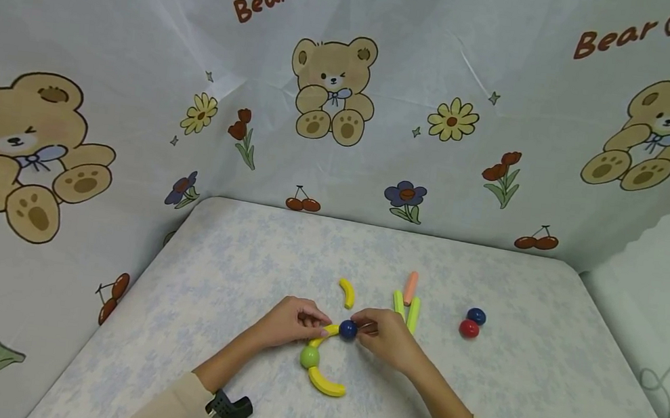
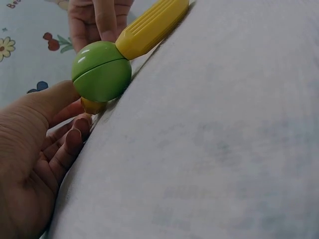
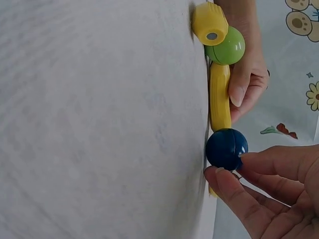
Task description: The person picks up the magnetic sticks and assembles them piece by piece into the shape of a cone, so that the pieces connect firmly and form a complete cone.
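My left hand (image 1: 292, 322) holds a curved yellow magnetic stick (image 1: 331, 330) near its middle, with thumb and fingers on either side. One end of that stick joins a green ball (image 1: 310, 357); a second curved yellow stick (image 1: 327, 384) runs on from the ball. At the other end sits a dark blue ball (image 3: 227, 149), touching the stick. My right hand (image 1: 389, 337) pinches this blue ball between thumb and fingertips. In the left wrist view the green ball hides most of the held stick. The joined pieces form an open arc flat on the table.
Beyond the hands lies a loose curved yellow stick (image 1: 347, 293). Two light green sticks (image 1: 414, 314) and a pink stick (image 1: 410, 288) lie behind my right hand. Farther right, a blue ball (image 1: 476, 316) and a red ball (image 1: 469, 329) touch. A bear-print curtain (image 1: 376, 166) borders the table's back.
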Demonstrator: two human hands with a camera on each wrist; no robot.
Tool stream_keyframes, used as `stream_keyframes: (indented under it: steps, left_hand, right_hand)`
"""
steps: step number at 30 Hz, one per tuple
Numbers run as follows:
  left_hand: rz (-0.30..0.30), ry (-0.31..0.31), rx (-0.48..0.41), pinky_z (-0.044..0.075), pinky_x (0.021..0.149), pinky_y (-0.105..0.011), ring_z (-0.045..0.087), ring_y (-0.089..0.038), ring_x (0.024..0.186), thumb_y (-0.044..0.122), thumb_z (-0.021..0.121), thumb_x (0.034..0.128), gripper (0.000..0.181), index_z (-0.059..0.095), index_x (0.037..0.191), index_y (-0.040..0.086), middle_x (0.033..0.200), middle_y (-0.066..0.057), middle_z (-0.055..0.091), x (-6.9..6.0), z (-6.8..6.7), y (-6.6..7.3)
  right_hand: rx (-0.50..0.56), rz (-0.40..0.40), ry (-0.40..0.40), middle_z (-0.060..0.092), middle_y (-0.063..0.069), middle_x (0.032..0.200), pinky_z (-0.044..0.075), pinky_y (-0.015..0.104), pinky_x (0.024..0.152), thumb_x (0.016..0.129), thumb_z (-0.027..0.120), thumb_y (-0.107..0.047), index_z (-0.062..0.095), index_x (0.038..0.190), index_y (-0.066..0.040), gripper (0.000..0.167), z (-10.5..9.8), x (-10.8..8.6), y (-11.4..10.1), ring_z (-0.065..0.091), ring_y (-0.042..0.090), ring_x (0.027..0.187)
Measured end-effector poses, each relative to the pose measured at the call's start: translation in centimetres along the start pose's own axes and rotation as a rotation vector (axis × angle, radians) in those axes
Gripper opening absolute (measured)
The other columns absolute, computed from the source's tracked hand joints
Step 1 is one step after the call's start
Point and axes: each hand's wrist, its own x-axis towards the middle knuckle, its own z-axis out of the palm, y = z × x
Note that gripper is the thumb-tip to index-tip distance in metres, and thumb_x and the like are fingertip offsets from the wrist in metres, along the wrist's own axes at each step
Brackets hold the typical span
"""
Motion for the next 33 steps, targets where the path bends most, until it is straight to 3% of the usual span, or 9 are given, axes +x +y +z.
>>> stream_keyframes:
  steps: [9,18,25,33]
  left_hand:
    - [-0.019,-0.015,0.02,0.053,0.064,-0.026,0.064,-0.012,0.072,0.028,0.081,0.0896,0.021,0.081,0.109,0.019,0.084,0.008,0.069,-0.2,0.1,0.4]
    - [-0.03,-0.071,0.019,0.05,0.062,-0.024,0.06,-0.011,0.069,0.026,0.08,0.0902,0.02,0.08,0.109,0.02,0.081,0.005,0.067,-0.4,-0.8,0.1]
    - [-0.035,-0.11,-0.009,0.048,0.059,-0.022,0.057,-0.009,0.063,0.023,0.08,0.0907,0.022,0.08,0.112,0.016,0.079,0.003,0.067,-0.5,-1.3,0.3]
    - [-0.041,-0.051,0.014,0.043,0.054,-0.021,0.051,-0.006,0.057,0.028,0.078,0.0921,0.015,0.081,0.106,0.024,0.075,0.006,0.068,-0.3,-0.8,-0.2]
  right_hand:
    - [-0.031,0.068,0.088,0.074,0.007,0.095,0.058,0.027,0.067,0.09,0.075,-0.001,0.074,0.109,0.001,0.019,-0.9,1.0,-0.3,0.071,0.018,0.082]
    - [-0.101,0.097,0.168,0.073,0.003,0.086,0.056,0.029,0.064,0.087,0.08,-0.008,0.076,0.103,-0.001,0.018,-1.5,4.1,-0.3,0.068,0.017,0.076]
    - [-0.134,0.159,0.159,0.071,0.003,0.082,0.053,0.029,0.059,0.085,0.082,-0.011,0.076,0.103,-0.002,0.021,-1.2,5.9,-0.4,0.064,0.014,0.071]
    - [-0.203,0.199,0.101,0.071,0.008,0.086,0.053,0.029,0.061,0.084,0.083,-0.011,0.074,0.105,0.001,0.025,-0.9,7.5,0.2,0.063,0.017,0.071]
